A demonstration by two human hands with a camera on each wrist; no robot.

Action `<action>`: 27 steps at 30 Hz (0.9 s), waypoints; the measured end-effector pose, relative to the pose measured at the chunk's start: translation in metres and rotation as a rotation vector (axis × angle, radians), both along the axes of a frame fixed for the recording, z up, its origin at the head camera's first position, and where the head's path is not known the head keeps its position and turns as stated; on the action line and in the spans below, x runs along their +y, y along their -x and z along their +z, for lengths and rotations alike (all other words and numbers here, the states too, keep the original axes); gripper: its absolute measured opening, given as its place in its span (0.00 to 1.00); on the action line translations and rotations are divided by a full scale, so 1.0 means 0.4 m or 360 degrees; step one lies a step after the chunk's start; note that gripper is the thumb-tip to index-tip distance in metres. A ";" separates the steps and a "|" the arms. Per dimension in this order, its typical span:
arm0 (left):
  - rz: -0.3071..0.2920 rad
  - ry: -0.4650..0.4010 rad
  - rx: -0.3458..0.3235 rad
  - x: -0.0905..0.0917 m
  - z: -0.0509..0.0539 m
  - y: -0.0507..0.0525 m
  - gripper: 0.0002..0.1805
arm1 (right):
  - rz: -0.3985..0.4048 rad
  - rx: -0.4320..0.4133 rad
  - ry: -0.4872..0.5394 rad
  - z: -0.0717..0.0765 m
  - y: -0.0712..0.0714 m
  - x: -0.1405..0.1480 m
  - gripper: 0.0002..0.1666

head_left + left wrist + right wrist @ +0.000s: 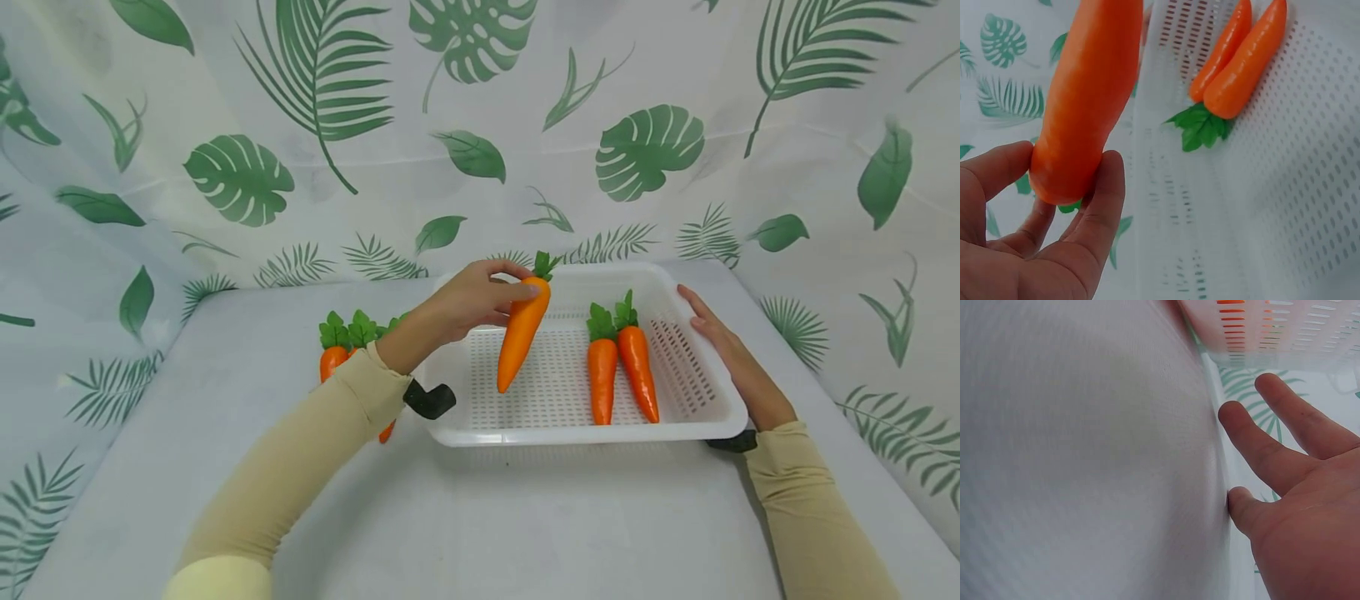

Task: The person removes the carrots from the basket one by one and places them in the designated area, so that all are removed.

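My left hand (476, 300) pinches an orange toy carrot (522, 342) near its leafy end, with the tip pointing down over a white perforated basket (600, 436). Seen from the left wrist, thumb and fingers grip the thick end of this carrot (1088, 94). Inside the basket, two more carrots (602, 379) lie side by side toward the right, green tops at the far side. My right hand (723, 346) rests along the basket's right side. In the right wrist view its fingers (1266, 450) are extended and spread, holding nothing.
On the table (420, 525) left of the basket lie several carrots (333, 360), partly hidden behind my left forearm. A white cloth with green leaf prints (648, 154) hangs behind and at both sides.
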State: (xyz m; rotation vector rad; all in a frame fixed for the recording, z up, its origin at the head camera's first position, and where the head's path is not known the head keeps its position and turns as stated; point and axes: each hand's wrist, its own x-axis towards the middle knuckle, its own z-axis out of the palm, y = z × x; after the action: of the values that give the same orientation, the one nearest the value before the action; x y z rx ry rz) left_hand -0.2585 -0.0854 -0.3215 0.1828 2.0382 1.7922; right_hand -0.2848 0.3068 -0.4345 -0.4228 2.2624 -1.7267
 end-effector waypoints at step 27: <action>0.0354 -0.0128 0.0025 -0.261 0.013 -0.053 0.21 | 0.0003 -0.0074 -0.0042 0.007 -0.001 0.001 0.40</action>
State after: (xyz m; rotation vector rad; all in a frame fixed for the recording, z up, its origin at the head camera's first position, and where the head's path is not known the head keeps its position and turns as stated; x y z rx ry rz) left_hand -0.2374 -0.1898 -0.3163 -0.0075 2.0676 2.0122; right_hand -0.2845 0.3073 -0.4317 -0.3752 2.2488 -1.6863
